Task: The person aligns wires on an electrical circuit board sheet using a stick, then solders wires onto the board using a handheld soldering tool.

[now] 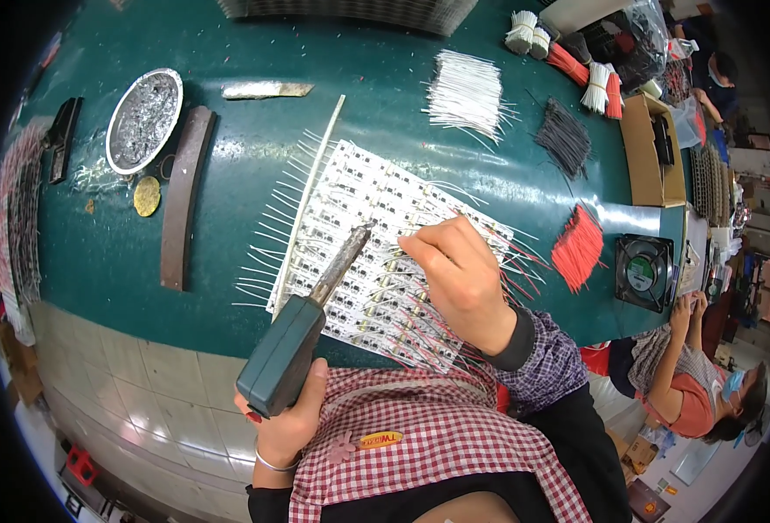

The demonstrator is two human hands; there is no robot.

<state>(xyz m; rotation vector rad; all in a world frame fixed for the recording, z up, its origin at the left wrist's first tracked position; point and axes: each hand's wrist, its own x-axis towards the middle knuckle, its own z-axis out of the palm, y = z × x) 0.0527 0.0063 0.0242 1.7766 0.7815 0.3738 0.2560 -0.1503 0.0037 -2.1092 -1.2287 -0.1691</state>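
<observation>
Soldering gun in my left hand: the fingers are wrapped round its dark green body, and its metal tip slants over the white panel of small circuit boards. My right hand is above the panel too, thumb and forefinger drawn together near the tip; whether a thin wire is between them, I cannot tell. The panel lies flat on the green table in front of me, a pale strip along its left side and fine wires fringing its edges.

I judge the gun to be the weightier thing, stiff and thick enough for a full-hand grip, but only at the body; the metal end could be hot. The panel looks light, thin and rather rigid, with parts that could be knocked loose, so I would take it by a bare edge. Wires like those in the white pile and red pile look light and springy, best pinched near the end.
</observation>
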